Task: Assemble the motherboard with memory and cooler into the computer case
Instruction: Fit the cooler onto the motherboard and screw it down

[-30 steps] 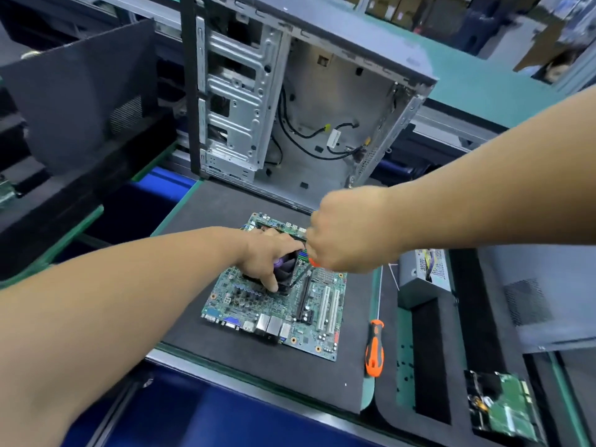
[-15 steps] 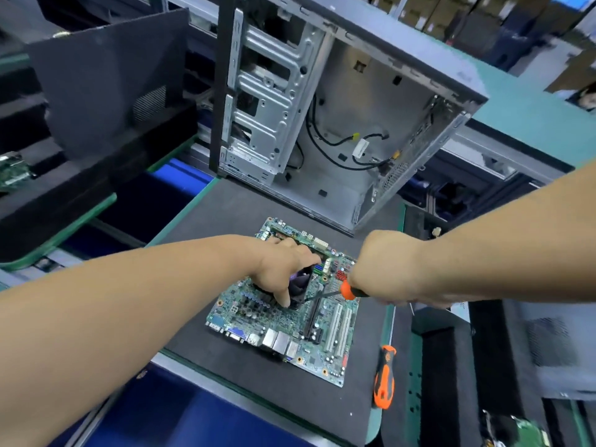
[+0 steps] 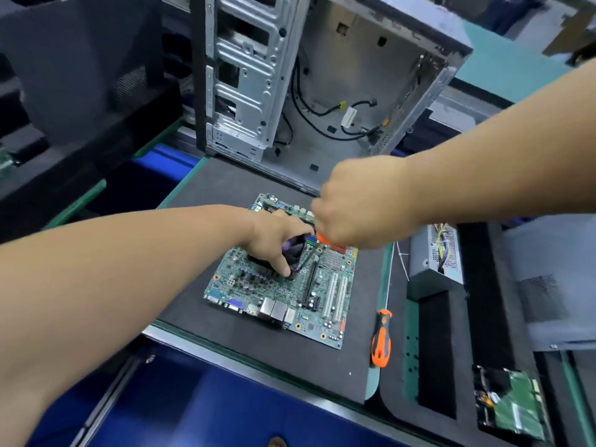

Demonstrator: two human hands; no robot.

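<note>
Right hand [image 3: 358, 211] swung its screwdriver [image 3: 322, 237] steeper; left hand [image 3: 274, 235] grips cooler [image 3: 295, 253] (no legible writing).

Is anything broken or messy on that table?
Nothing looks broken or spilled. The green board lies flat on the dark mat, a spare orange screwdriver lies beside it, and loose wires hang inside the open case, not plugged in yet.

A dark foam mat [image 3: 258, 333] covers the green-edged workbench [image 3: 383, 285]; blurred shapes behind may be cardboard boxes [image 3: 580, 24].
</note>
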